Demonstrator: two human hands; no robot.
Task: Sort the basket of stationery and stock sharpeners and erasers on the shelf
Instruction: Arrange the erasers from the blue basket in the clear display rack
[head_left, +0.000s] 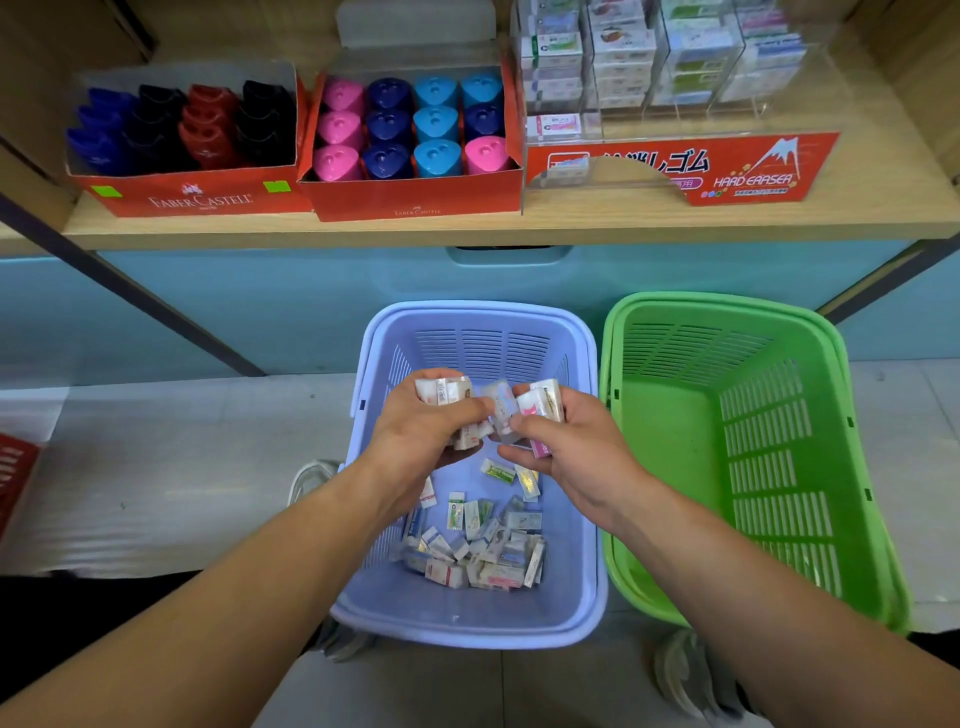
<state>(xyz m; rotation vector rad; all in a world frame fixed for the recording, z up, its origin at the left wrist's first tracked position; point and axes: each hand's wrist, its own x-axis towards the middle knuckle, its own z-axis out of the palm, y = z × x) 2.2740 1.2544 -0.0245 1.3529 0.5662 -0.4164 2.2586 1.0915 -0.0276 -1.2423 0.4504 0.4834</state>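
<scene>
Gripping eraser bunch (445, 392) w/ L hand (421, 423) fingers, clamping more erasers (543, 402) w/ R hand (569, 449) fingers, both above purple basket (467, 631). Eraser pile (483, 548) inside at 6 o'clock. Green basket (675, 519) at 3 o'clock. Sharpeners (410, 130) on shelf (519, 231) at 12 o'clock.

The left forearm (249, 561) and right forearm (753, 566) are bare from wrist to frame edge. The left hand (421, 421) and right hand (576, 441) are bare too. At the near-left corner of the blue basket (467, 631), partly under it, is the left shoe (340, 644), pale grey-white and blurred. Just beyond the near-right corner is the right shoe (691, 675), the same pale grey with ribbed lines. Left of the basket, dark cloth (130, 597) shows behind the forearm; which garment is unclear.
</scene>
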